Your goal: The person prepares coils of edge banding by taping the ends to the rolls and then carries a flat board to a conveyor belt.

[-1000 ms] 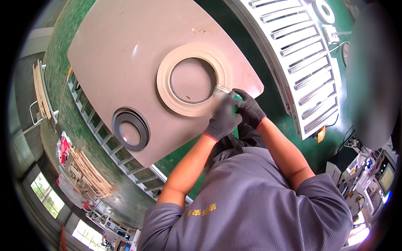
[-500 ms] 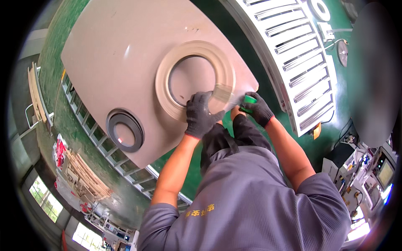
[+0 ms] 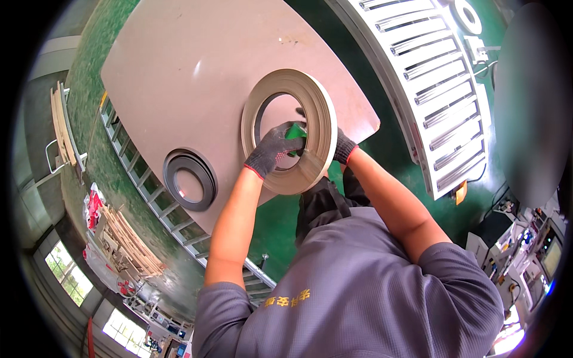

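Inside the beige coil (image 3: 319, 101), tilted over the tabletop (image 3: 179, 101), our left hand (image 3: 275, 147) grips a green tape roll (image 3: 294, 132). The coil half hides our right hand (image 3: 344, 147); we can't tell its grip.

Single row of yellow characters (image 3: 287, 298) on grey shirt (image 3: 358, 280), left side of chest.

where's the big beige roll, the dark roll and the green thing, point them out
big beige roll (image 3: 320, 124): head view, right side of its ring
dark roll (image 3: 185, 158): head view, far side of its ring
green thing (image 3: 295, 131): head view, middle of its visible part
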A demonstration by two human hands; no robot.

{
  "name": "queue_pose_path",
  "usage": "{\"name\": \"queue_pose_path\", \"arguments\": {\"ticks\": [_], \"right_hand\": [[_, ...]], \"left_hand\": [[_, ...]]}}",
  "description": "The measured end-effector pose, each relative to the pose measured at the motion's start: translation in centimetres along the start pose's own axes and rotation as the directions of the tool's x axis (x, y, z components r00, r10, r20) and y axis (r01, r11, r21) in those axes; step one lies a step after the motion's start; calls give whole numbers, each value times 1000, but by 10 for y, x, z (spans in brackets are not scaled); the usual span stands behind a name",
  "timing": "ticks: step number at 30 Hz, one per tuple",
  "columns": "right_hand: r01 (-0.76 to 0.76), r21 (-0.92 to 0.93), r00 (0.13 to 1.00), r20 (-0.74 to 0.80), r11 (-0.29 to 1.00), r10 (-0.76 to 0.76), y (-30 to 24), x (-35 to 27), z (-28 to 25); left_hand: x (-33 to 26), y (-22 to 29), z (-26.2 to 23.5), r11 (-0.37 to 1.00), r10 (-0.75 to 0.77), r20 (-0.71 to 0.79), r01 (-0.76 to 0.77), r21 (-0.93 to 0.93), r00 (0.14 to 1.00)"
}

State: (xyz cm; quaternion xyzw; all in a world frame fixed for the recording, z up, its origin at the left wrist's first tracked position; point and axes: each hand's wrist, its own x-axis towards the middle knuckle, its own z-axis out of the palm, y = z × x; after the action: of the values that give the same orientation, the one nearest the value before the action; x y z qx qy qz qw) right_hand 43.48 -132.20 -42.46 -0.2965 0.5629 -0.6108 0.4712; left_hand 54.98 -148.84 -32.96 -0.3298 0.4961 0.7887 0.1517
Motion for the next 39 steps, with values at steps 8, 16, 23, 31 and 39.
{"name": "queue_pose_path", "arguments": {"ticks": [8,16,23,31,39], "right_hand": [[-550,388,731,-205,740,651,-18,-87,-63],[-366,700,750,-168,613,640,-54,-74,-10],[-308,819,690,-158,483,707,-36,-90,-28],[-382,743,793,-41,550,608,-37,-83,-23],[-300,490,942,19,818,334,-187,-88,23]], "left_hand": [[-7,-25,57,876,362,-153,-279,393,920],[-5,-56,140,705,507,-281,-204,679,815],[-11,-85,73,529,495,-227,-83,844,839],[51,-141,85,5,625,31,-43,999,780],[63,-145,82,96,661,12,-100,990,751]]}}
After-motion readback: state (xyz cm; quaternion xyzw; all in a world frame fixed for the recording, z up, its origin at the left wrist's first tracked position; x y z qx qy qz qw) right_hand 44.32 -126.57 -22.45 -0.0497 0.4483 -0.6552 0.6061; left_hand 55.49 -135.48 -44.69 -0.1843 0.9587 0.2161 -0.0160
